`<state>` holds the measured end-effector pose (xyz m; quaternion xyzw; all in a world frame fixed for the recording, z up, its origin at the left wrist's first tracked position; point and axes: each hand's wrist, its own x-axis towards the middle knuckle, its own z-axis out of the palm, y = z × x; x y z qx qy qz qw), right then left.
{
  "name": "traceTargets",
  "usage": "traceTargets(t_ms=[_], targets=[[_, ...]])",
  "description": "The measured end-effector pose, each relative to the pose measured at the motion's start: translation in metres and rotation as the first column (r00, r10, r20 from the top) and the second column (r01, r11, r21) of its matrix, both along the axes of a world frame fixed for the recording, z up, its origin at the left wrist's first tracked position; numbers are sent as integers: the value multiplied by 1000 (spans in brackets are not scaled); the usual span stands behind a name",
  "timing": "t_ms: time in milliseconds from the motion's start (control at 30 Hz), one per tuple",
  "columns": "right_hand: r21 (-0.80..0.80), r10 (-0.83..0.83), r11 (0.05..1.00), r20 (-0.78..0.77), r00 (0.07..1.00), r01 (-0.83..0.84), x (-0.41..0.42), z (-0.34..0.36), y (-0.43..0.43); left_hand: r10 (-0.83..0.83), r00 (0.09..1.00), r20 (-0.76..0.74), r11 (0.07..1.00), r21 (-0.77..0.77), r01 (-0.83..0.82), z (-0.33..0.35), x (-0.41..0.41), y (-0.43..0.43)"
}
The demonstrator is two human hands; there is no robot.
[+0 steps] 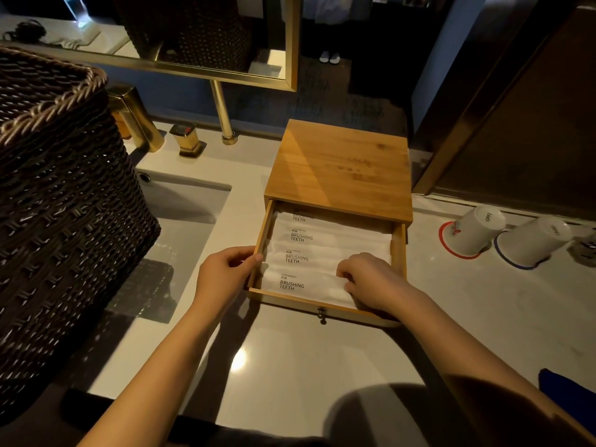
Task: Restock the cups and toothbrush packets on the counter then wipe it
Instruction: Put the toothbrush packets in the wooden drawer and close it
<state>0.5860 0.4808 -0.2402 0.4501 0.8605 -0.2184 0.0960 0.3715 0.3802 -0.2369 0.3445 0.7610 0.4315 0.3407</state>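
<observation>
A wooden box [342, 166] stands on the white counter [290, 366] with its drawer [398, 250] pulled out toward me. Inside lie several white toothbrush packets [309, 262] printed "BRUSHING TEETH", overlapping in a row. My left hand [222, 275] grips the drawer's left wall, thumb tip against the packets' left edge. My right hand [371, 282] rests on the front packets at the drawer's right side, fingers curled onto them. Two white cups [477, 230] [532, 243] stand upside down on round coasters at the right.
A large dark wicker basket [58, 204] fills the left, partly over the sink [187, 214]. Gold faucet [135, 117] and mirror frame stand behind. A blue cloth [567, 395] lies at the counter's right front edge. A dark door stands at the right.
</observation>
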Motion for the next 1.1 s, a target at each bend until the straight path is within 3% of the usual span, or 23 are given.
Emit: traceTargets(t_ms=[233,400,900,1100], targets=[[261,-77,957,-199,977,128,1,0,-8,-3,1000,13,1000,-7,3,0,0,0],[321,-87,938,-154,984,133,2,-10,-11,-13,1000,9,1000,-8,13,0,-1,0],[251,-147,950,-156,977,183,3,-10,-12,-32,999,-26,999,-5,32,-4,-4,2],[110,-268,925,-488,831,363,10,23,-34,-95,957,-273,995,-48,85,2,-12,26]])
